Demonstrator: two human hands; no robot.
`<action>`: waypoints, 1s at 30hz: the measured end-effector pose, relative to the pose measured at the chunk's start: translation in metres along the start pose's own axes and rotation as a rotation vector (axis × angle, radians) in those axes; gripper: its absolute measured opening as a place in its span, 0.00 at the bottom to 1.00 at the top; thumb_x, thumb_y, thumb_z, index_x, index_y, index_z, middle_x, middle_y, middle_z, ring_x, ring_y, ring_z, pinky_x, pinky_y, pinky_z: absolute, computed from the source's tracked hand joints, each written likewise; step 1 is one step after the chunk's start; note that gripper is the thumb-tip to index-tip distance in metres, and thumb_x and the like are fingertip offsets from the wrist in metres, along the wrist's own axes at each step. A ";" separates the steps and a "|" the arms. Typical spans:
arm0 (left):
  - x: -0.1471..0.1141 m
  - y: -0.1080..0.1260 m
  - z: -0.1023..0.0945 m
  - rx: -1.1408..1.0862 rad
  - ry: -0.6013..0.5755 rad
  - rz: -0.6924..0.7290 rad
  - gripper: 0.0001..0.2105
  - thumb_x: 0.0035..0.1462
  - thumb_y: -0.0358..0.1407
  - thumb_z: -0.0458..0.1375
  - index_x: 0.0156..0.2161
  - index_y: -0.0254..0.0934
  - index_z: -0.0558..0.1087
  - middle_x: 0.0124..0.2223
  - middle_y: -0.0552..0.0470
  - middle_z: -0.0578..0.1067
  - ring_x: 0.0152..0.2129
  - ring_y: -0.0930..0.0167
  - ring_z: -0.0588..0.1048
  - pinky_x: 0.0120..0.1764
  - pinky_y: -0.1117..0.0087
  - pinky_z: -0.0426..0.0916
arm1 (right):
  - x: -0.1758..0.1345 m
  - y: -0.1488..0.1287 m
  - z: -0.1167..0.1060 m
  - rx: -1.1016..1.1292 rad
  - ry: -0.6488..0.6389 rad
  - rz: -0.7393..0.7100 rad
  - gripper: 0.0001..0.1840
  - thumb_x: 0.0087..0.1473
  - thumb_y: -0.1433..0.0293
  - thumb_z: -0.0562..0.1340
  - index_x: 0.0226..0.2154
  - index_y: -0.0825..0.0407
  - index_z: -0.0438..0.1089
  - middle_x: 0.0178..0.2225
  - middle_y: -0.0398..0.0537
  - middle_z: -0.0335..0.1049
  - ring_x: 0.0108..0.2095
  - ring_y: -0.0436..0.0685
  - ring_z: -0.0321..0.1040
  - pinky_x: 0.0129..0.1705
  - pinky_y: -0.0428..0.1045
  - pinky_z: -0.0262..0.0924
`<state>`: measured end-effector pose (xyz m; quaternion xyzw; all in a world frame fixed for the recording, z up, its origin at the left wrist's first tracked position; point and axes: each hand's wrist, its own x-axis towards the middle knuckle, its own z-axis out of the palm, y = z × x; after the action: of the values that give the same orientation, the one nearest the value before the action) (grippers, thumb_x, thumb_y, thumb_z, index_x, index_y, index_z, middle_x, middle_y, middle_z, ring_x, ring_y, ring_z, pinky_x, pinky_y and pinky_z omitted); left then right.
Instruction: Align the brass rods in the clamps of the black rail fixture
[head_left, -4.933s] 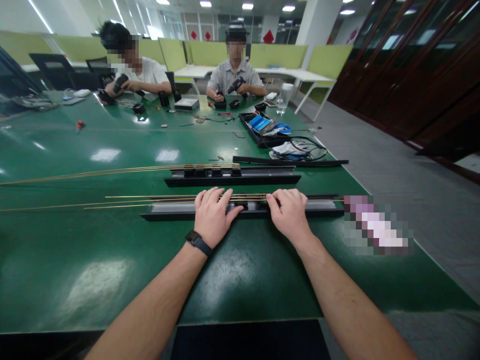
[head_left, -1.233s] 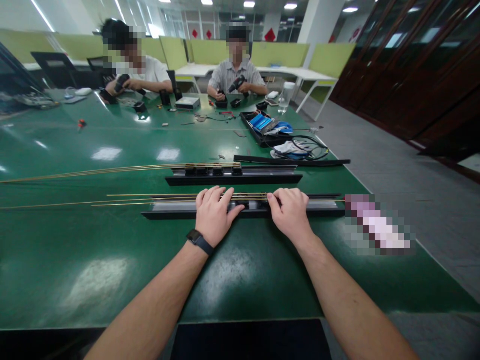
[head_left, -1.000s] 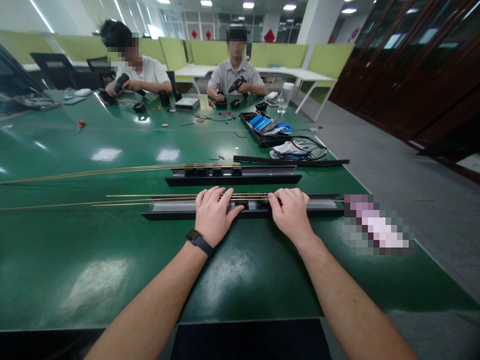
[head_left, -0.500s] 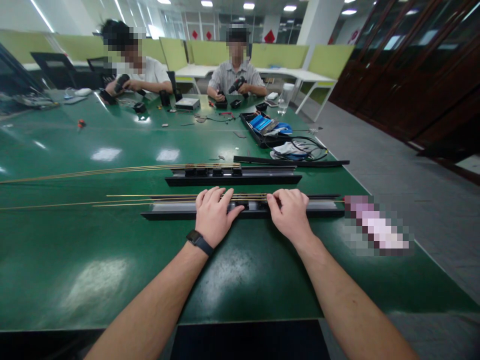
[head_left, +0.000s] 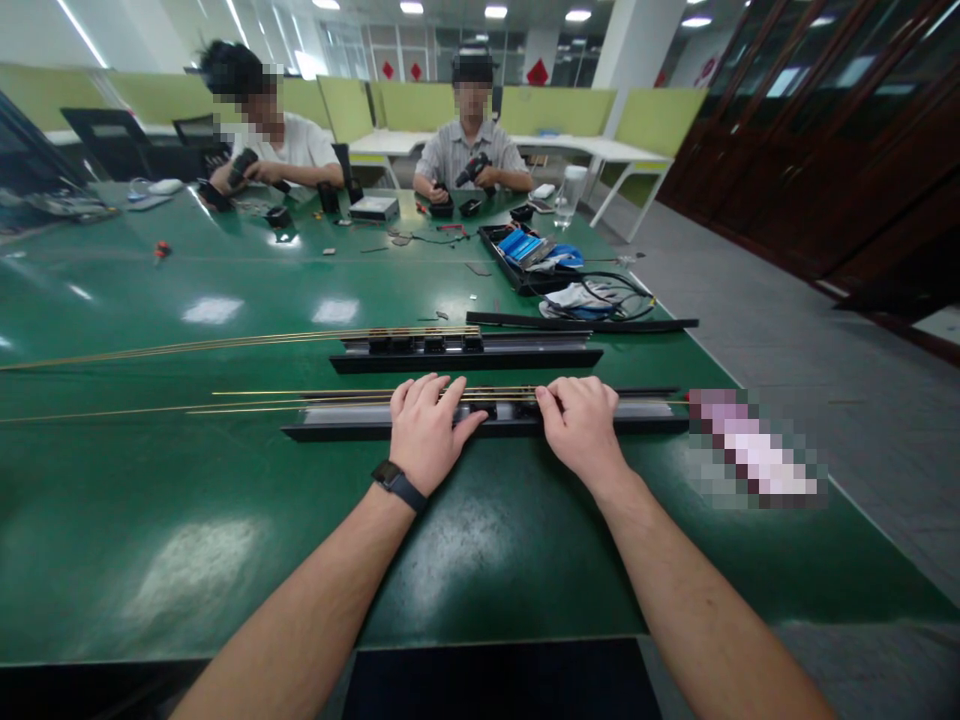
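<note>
My left hand [head_left: 425, 432] lies across a long black channel [head_left: 341, 432] with a pale inside, its fingers spread over the far side and its thumb stretched to the right. Several thin brass-coloured rods [head_left: 262, 406] run lengthwise along this channel and stick out to the left. My right hand [head_left: 583, 432] is further right on the same channel, thumb and fingers closed together at a rod. Between my hands, small black blocks [head_left: 484, 408] show inside the channel, partly hidden by my fingers.
Behind stands a second black channel [head_left: 465, 362] with rods and black blocks. Farther back lie a black strip [head_left: 600, 325], coiled cables [head_left: 611, 295] and a black tray [head_left: 499, 255] with blue items. Two people sit across the green table [head_left: 262, 560], each with a power drill [head_left: 471, 168].
Almost nothing differs. The whole view has shifted very slightly; both of my hands keep their places on the near channel.
</note>
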<state>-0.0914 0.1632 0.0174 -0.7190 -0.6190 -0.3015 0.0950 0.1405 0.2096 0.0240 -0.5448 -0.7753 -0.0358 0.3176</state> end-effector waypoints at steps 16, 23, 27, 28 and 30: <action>0.000 0.001 0.000 -0.002 0.011 0.002 0.23 0.64 0.50 0.61 0.58 0.42 0.75 0.56 0.42 0.78 0.59 0.55 0.72 0.63 0.49 0.57 | 0.000 -0.002 0.002 0.007 0.005 0.000 0.15 0.68 0.60 0.57 0.30 0.49 0.68 0.31 0.46 0.73 0.41 0.59 0.63 0.47 0.56 0.46; 0.000 0.001 0.000 0.009 0.008 0.008 0.23 0.64 0.50 0.61 0.58 0.40 0.75 0.56 0.42 0.78 0.59 0.55 0.72 0.63 0.49 0.58 | 0.000 -0.001 0.001 0.005 0.004 0.010 0.16 0.68 0.61 0.56 0.29 0.49 0.67 0.31 0.46 0.72 0.40 0.59 0.62 0.47 0.56 0.46; 0.001 0.001 0.000 0.008 0.017 0.010 0.23 0.64 0.50 0.61 0.58 0.41 0.75 0.56 0.42 0.78 0.59 0.55 0.72 0.63 0.50 0.57 | 0.000 0.001 0.000 0.011 0.001 0.010 0.16 0.68 0.61 0.56 0.29 0.49 0.67 0.31 0.46 0.72 0.40 0.59 0.62 0.47 0.56 0.46; 0.001 0.001 0.000 0.007 0.016 0.009 0.23 0.64 0.50 0.61 0.58 0.41 0.75 0.56 0.42 0.78 0.59 0.55 0.72 0.63 0.50 0.57 | 0.000 0.001 0.000 0.013 0.001 0.010 0.16 0.68 0.61 0.56 0.29 0.49 0.67 0.31 0.45 0.72 0.40 0.59 0.62 0.47 0.56 0.46; 0.001 0.001 0.000 0.006 0.013 0.008 0.23 0.64 0.50 0.61 0.58 0.40 0.75 0.56 0.42 0.78 0.59 0.55 0.72 0.63 0.50 0.57 | 0.000 0.000 -0.001 0.014 0.006 0.011 0.16 0.68 0.60 0.56 0.30 0.48 0.68 0.31 0.46 0.73 0.40 0.59 0.63 0.48 0.56 0.46</action>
<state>-0.0908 0.1634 0.0181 -0.7191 -0.6164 -0.3042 0.1023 0.1409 0.2094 0.0246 -0.5466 -0.7716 -0.0302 0.3240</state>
